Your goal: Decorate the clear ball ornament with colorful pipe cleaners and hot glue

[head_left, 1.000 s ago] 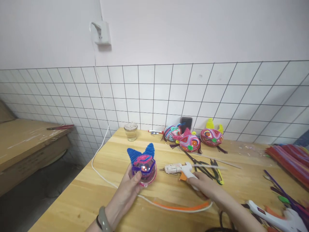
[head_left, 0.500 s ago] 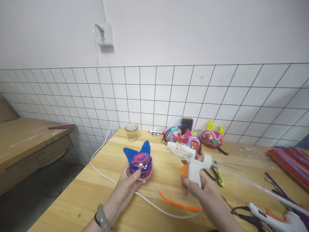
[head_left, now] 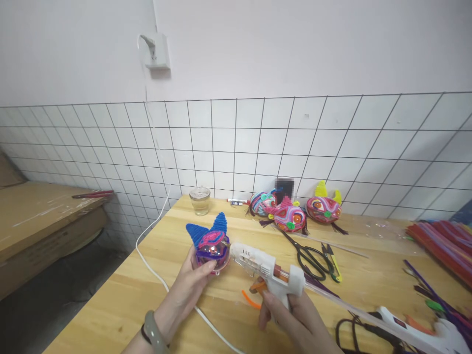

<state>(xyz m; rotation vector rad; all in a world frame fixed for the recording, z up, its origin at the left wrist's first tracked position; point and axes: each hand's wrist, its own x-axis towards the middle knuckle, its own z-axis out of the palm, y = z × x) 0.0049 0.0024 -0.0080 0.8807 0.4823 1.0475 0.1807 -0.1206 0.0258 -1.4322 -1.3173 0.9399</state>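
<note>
Blue pipe-cleaner ears stand at the top of the decorated ball (head_left: pixel 212 244), a clear sphere wrapped in pink and purple strands. The left hand (head_left: pixel 190 285) grips the ball from below and behind, with the thumb pressed on its front face. The ball is held just above the wooden table (head_left: pixel 121 305), left of centre. The right hand (head_left: pixel 297 319) is closed round the handle of the white glue gun (head_left: pixel 265 268). The gun is tilted, and its nozzle points left and meets the right side of the ball. Whether the orange trigger is pressed cannot be told. A clear glue stick (head_left: pixel 332 297) projects from the rear of the gun. An orange pipe cleaner (head_left: pixel 250 300) lies on the table under the gun. A white cord (head_left: pixel 153 265) runs from the wall socket (head_left: pixel 155 49) down across the table edge. Black scissors (head_left: pixel 309 254) and yellow snips (head_left: pixel 333 264) lie just beyond the gun. Three finished figures (head_left: pixel 288 215) stand against the tiled wall, with a glass jar (head_left: pixel 200 200) to their left. A pile of pipe cleaners (head_left: pixel 442 238) lies at the far right, and a second glue gun (head_left: pixel 420 330) rests near the front right corner.
</note>
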